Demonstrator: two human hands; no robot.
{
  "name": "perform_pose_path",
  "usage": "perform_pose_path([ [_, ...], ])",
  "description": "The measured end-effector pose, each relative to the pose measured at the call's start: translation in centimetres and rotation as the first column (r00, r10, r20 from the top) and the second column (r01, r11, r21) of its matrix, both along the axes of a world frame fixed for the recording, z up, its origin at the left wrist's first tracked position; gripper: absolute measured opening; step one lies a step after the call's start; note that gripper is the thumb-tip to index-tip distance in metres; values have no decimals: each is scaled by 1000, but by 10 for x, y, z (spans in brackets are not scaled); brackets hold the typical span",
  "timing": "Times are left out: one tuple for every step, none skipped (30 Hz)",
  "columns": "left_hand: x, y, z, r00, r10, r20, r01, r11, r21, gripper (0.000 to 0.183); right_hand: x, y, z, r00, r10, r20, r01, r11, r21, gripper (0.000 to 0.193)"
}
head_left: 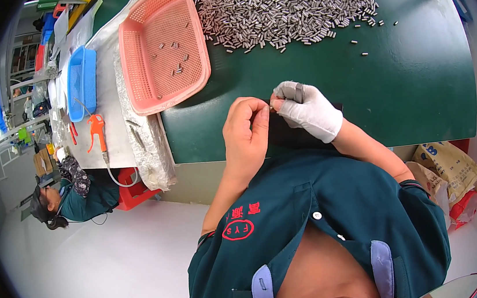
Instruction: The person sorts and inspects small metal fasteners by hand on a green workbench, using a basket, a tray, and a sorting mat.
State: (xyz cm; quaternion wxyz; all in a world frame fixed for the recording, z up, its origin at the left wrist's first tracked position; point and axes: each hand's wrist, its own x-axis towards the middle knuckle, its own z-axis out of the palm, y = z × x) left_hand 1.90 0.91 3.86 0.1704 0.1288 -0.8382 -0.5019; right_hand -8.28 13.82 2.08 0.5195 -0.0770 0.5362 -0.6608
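Over the near edge of the green table (418, 89), my two hands meet fingertip to fingertip. My left hand (246, 126) is bare, its thumb and fingers closed in a pinch. A white glove with bare fingertips covers my right hand (310, 109), and a grey band wraps one finger; its thumb and forefinger are pinched too. Whatever sits between the fingertips is too small to make out. Beneath my hands lies a dark mat (292, 137). Beyond them spreads a large heap of short, shiny metal pins (287, 7), with several loose ones at its edge.
A pink plastic basket (164, 46) with several pins inside stands at left. Past it are a blue basket (82, 84) and an orange air gun (96, 132) on another bench. A co-worker (74, 192) sits at far left. Sacks (447, 173) stand at right below the table.
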Motion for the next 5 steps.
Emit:
perform_pose_path([
  [1,0,1,999,5,47,-7,999,43,3,0,0,0,1000,0,-1,0,1000,0,18],
  [2,1,1,996,9,94,-17,996,85,5,0,0,-1,1000,2,2,-2,1000,-3,18],
  [3,1,1,996,10,92,-18,996,84,5,0,0,-1,1000,3,4,-3,1000,-5,18],
  [4,2,0,995,17,95,-28,994,109,5,0,1,-2,1000,1,16,0,1000,-11,18],
  [3,2,-2,995,25,97,-38,991,132,5,-1,0,-5,1000,-1,27,2,1000,-18,18],
])
